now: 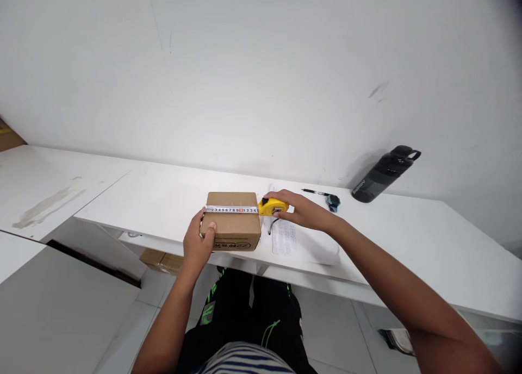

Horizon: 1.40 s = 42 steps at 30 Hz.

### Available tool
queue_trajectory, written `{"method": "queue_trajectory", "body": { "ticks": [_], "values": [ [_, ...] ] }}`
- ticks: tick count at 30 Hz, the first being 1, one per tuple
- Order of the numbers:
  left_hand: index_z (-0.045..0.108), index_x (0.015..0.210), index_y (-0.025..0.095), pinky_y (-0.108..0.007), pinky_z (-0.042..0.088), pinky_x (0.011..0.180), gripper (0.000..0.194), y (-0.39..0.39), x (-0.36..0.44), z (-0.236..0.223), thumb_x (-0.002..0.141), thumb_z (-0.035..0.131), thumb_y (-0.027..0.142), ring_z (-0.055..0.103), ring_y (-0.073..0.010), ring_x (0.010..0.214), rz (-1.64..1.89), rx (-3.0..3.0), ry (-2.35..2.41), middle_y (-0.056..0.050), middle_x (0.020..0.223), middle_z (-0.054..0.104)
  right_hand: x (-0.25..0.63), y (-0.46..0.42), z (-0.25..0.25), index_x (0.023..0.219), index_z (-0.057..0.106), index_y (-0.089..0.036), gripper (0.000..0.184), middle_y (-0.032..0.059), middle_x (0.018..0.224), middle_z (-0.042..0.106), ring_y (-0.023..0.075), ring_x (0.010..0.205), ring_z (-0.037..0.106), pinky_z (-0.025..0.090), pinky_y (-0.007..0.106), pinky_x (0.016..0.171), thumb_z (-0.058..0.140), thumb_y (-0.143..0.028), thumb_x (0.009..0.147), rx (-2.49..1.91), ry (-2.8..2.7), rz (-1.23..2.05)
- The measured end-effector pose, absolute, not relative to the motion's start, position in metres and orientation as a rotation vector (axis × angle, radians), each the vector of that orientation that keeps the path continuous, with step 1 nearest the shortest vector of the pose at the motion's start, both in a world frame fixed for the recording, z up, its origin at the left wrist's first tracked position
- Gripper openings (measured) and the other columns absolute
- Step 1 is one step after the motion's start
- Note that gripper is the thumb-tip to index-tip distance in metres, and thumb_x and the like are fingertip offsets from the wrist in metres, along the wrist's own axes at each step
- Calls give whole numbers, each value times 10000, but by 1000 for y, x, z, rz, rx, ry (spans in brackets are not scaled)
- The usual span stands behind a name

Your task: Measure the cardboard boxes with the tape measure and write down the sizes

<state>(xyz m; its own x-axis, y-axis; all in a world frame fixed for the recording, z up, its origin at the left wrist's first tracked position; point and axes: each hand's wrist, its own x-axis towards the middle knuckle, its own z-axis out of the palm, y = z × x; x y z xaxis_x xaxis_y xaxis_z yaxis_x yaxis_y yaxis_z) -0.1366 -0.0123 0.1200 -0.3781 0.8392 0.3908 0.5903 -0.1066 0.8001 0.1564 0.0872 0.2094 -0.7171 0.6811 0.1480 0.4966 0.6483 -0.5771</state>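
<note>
From my seat at the far end of the feed, I have the cardboard box [231, 223] in the middle of my head view, sitting at the near edge of the white bench [163, 194]. My left hand [198, 239] holds the box at its left end, the thumb pressed on the near side and the fingers wrapped round the left side. My right hand [299, 211] is just off the box's right end, closed around the yellow tape measure [271, 206], fingers above the case and thumb below it. The metal blade [230, 210] runs flat across the top of the box from right to left, printed numbers facing up, its tip by my left index finger. A dark strap [271, 227] hangs from the case, right of the box.

I also see written papers [302, 243] lying just right of the box, partly under my right forearm. Beyond them, farther right of the box, are a pen [312, 191] and a small blue and black object [333, 203] that I can't identify. The black bottle [381, 174] is farthest right of the box, near the wall [261, 80]. Lower left of the box, below the bench top, I make out brown cartons [161, 260]
</note>
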Motion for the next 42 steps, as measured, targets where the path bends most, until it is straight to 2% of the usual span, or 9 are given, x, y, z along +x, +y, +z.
{"method": "queue_trajectory", "body": {
  "ticks": [5,9,12,15,21,25,29,32,42],
  "values": [
    [552,1280,241,-378,462,920,441,-11,-163,149,903,467,454,604,-272,1122,1093,1889,1990,-70,1248,648,153,95,211,1318,498,-396,447,47,1184,603,251,989,585,486,458,867,543,-328,878,-925,-2570,677],
    [645,911,250,-297,425,664,427,-3,-165,172,951,327,532,625,-216,797,971,1843,2064,-26,879,704,151,102,211,1308,522,-370,460,55,1145,608,253,953,586,485,447,841,551,-318,852,-913,-2559,668],
    [543,641,235,-282,314,546,511,9,-163,181,934,310,582,526,-196,600,908,1756,2206,-14,616,601,151,103,209,1302,526,-367,454,51,1138,606,249,956,581,480,440,843,552,-323,851,-900,-2545,690],
    [461,551,225,-281,283,538,496,21,-166,185,889,407,584,488,-184,570,859,1707,2234,-5,561,545,152,100,208,1301,518,-370,444,49,1151,598,244,978,569,471,438,863,552,-315,862,-887,-2551,673],
    [581,766,205,-283,414,672,316,30,-182,175,791,589,520,580,-183,743,1063,1529,1870,-5,755,623,152,92,207,1318,499,-378,434,51,1171,583,231,969,562,472,429,866,528,-305,891,-886,-2534,710],
    [597,1018,190,-344,483,851,445,36,-192,164,746,667,535,612,-241,1035,1126,1373,1628,-85,1101,656,152,89,208,1325,490,-369,433,58,1156,571,221,938,557,475,419,850,519,-288,900,-904,-2527,719],
    [559,1125,222,-391,457,1002,539,44,-202,157,710,733,519,467,-282,1325,1118,1335,1440,-119,1418,510,153,89,205,1321,490,-355,429,64,1130,559,216,921,551,480,408,828,517,-270,902,-906,-2515,718],
    [544,1111,236,-410,430,1046,516,49,-205,156,710,747,490,467,-275,1336,1074,1340,1328,-116,1428,513,154,91,201,1323,485,-361,434,59,1117,556,214,913,551,485,411,824,521,-266,901,-895,-2496,715],
    [442,1189,249,-410,491,927,578,55,-199,145,721,710,458,620,-245,1120,1093,1195,1236,-105,1298,603,154,94,194,1337,468,-370,444,60,1108,558,214,921,569,518,429,822,528,-262,911,-875,-2469,650]
  ]
}}
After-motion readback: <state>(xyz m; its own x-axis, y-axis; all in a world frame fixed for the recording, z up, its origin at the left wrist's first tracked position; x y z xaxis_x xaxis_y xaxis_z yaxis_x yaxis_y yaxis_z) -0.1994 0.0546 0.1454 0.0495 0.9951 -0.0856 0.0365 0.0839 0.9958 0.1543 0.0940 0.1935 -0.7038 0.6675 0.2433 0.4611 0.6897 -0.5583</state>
